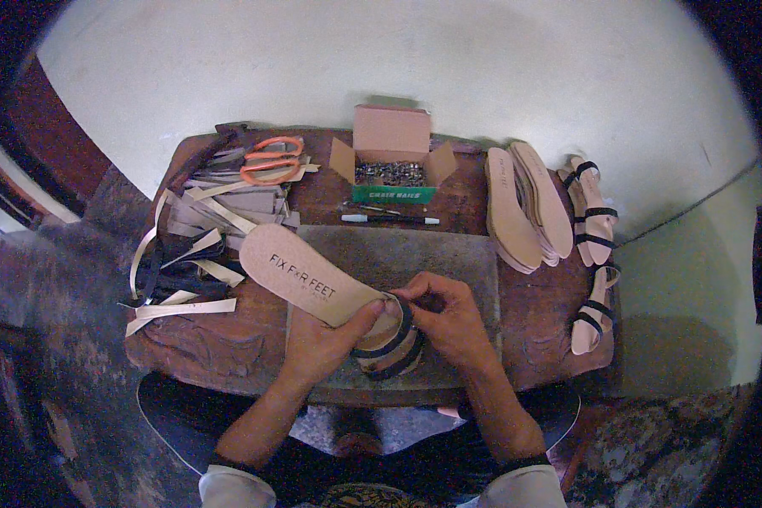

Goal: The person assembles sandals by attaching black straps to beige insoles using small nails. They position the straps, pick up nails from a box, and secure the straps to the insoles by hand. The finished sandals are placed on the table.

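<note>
My left hand (317,343) grips the tan insole (309,275) w/ thumb on top, toe end pointing up-left over the grey slab (449,254). Right hand (453,317), fingers (415,292) pinched narrow on the black strap (394,343) at the insole's heel. Beyond: pens (389,218), open box of nails (391,165). Left: strip pile (203,229), orange scissors (271,159). Right: sole stack (525,203), finished sandals (593,216) at table (533,322) edge.

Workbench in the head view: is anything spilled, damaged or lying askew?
Nothing spilled or broken. The cut strips lie in a loose, untidy heap, some hanging over the bench's left edge. The insole stack and finished sandals sit orderly at right.
</note>
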